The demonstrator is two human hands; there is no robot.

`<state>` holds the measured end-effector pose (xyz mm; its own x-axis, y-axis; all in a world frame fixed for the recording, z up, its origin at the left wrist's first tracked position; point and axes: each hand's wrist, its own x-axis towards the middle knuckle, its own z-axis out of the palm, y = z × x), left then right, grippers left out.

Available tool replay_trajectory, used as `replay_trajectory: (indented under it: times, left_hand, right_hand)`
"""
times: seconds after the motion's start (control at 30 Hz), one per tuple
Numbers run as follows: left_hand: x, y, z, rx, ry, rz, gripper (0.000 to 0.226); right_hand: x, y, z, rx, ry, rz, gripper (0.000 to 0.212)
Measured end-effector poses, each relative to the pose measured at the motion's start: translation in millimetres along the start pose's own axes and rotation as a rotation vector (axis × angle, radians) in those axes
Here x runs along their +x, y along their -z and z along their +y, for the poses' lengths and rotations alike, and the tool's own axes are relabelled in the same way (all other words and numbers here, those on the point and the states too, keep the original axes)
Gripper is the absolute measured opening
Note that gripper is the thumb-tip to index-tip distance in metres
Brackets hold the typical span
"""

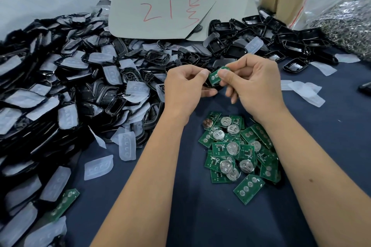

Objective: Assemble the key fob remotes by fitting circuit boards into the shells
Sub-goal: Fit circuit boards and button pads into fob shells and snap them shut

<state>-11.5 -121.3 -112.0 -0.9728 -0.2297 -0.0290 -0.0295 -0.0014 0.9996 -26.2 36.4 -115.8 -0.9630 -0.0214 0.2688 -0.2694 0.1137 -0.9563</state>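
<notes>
Right hand pinches a green circuit board in a tight grip; left hand grips the black shell beneath.

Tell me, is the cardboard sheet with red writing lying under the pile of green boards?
No, the cardboard sheet lies far behind; the green boards sit on the blue cloth.

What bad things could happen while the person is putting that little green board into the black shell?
1. The green board sits tilted between both thumbs, and the black shell is mostly hidden under the left hand. Pushed in crooked, it might jam or bend.
2. The right hand only pinches the board's edge, so it could slip into the board pile below.
3. Either wrist could nudge the pile and scatter boards.
</notes>
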Motion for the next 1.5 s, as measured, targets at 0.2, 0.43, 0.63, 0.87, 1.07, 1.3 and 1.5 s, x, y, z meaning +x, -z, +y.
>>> replay_trajectory:
  times: [0.2, 0.43, 0.63, 0.87, 1.07, 1.3, 1.5]
  left_hand:
    - [1, 1, -2, -0.013, -0.01, 0.001, 0.014]
    - [-1, 5, -6, 0.005, -0.048, -0.044, 0.007]
    - [-2, 2, -6, 0.039, -0.079, -0.043, 0.009]
    - [-3, 7, -6, 0.048, -0.076, -0.027, 0.013]
    - [-2, 5, -5, 0.05, -0.076, -0.03, 0.011]
    - [0, 7, -4, 0.035, -0.069, -0.029, 0.015]
    - [2, 9, -2, -0.038, -0.038, -0.065, 0.014]
  right_hand:
    - [-1, 0, 1, -0.159, 0.002, 0.064, 0.02]
    - [1, 2, 2, -0.18, -0.022, -0.001, 0.024]
    - [2, 3, 5, -0.3, 0.022, 0.037, 0.026]
    - [4, 4, 0, -0.26, 0.013, -0.04, 0.026]
    - [0, 1, -2, -0.352, 0.04, 0.03, 0.033]
    - [3, 6, 1, -0.352, -0.014, 0.023, 0.03]
    - [5, 11, 6, -0.192, -0.085, -0.074, 0.022]
